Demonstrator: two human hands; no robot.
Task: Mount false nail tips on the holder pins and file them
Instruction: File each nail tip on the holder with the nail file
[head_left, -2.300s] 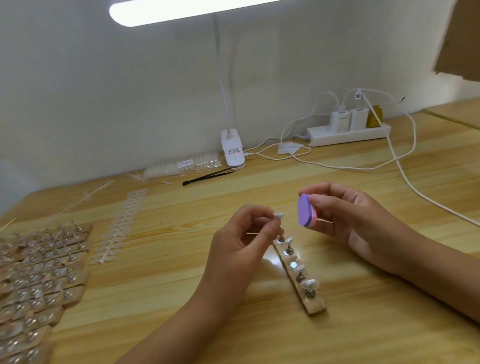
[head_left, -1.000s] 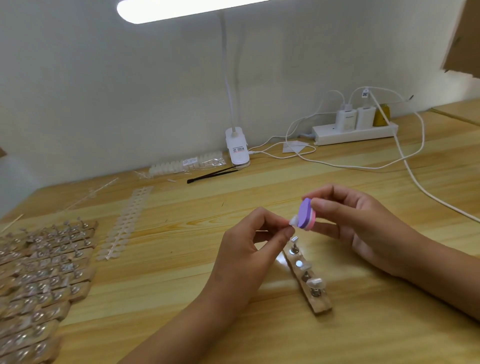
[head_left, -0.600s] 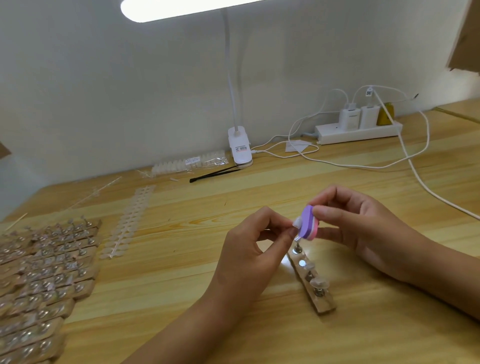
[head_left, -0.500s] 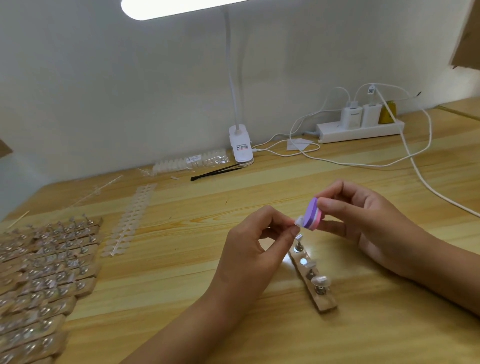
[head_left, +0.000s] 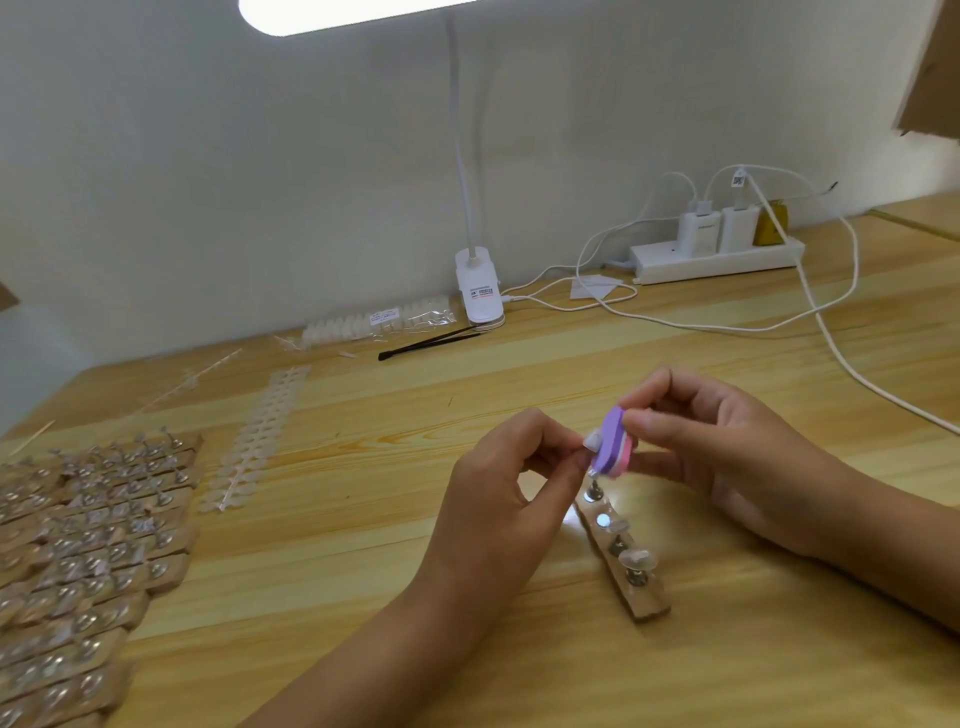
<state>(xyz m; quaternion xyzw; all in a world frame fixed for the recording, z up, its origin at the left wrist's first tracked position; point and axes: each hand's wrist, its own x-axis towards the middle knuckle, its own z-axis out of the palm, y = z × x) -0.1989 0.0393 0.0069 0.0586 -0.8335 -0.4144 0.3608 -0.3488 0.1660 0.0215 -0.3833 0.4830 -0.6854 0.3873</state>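
Observation:
My left hand (head_left: 498, 499) pinches a small clear false nail tip (head_left: 593, 440) between thumb and forefinger. My right hand (head_left: 727, 457) grips a purple and pink filing block (head_left: 615, 441), whose purple face touches the tip. Just below both hands a wooden holder strip (head_left: 623, 556) lies on the table, with metal pins standing along it. One nail tip (head_left: 636, 558) sits on a pin near the strip's near end. The strip's far end is hidden behind my left fingers.
Several loaded wooden holder strips (head_left: 78, 545) are stacked at the left edge. A sheet of nail tips (head_left: 257, 436) lies beside them, with a bag of tips (head_left: 379, 325) and black tweezers (head_left: 431, 343) behind. A clip lamp (head_left: 480, 291), power strip (head_left: 717, 254) and white cables (head_left: 857, 374) occupy the back right.
My two hands came together above the holder strip. The filing block now touches the nail tip, where earlier a gap lay between them. The block has shifted slightly against the tip.

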